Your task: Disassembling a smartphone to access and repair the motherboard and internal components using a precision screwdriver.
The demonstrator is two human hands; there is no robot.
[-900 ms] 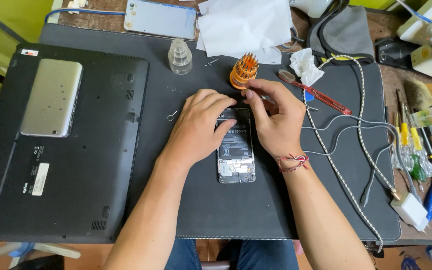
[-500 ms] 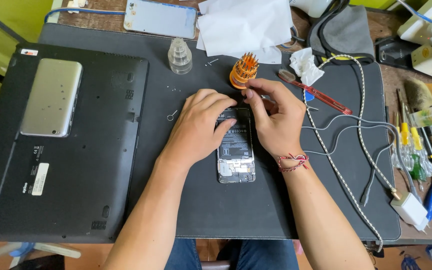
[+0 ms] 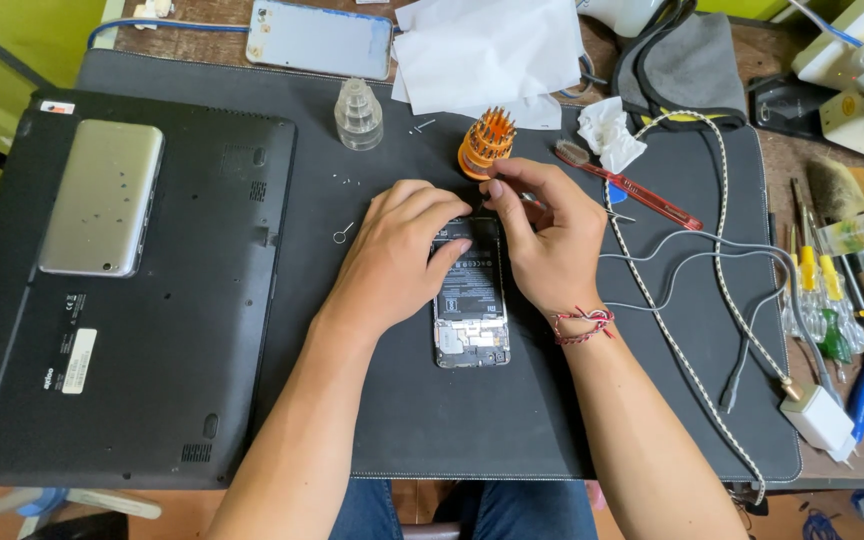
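Far left, at 9 o'clock on the bench (image 3: 812,150): a black laptop (image 3: 152,330) lying bottom-up, with a silver phone (image 3: 102,197) resting face down on its upper left part. Laptop overlaps the left edge of a dark work mat (image 3: 472,420).

At 11 o'clock on the mat: a clear plastic bottle (image 3: 358,115); beyond it a second phone (image 3: 319,38) with a pale back.

Centre: an opened phone (image 3: 470,305), back cover off, battery and boards showing, lying lengthwise on the mat. Left hand (image 3: 399,250) lies over its upper left edge, fingers curled down and pressing on the top end. Right hand (image 3: 545,237) sits at the phone's upper right, fingers pinched closed on a thin metal tool whose tip is hidden between the two hands; cannot tell what kind. A red string bracelet (image 3: 582,325) circles the right wrist.

At 12 o'clock from the hands: an orange screwdriver-bit holder (image 3: 485,143), just beside the right thumb. White paper sheets (image 3: 492,50) beyond.

Toward 2 o'clock: a red-handled tool (image 3: 642,192), crumpled tissue (image 3: 612,130), braided cable (image 3: 692,330).

Far right, 3 o'clock: a row of screwdrivers (image 3: 852,300).
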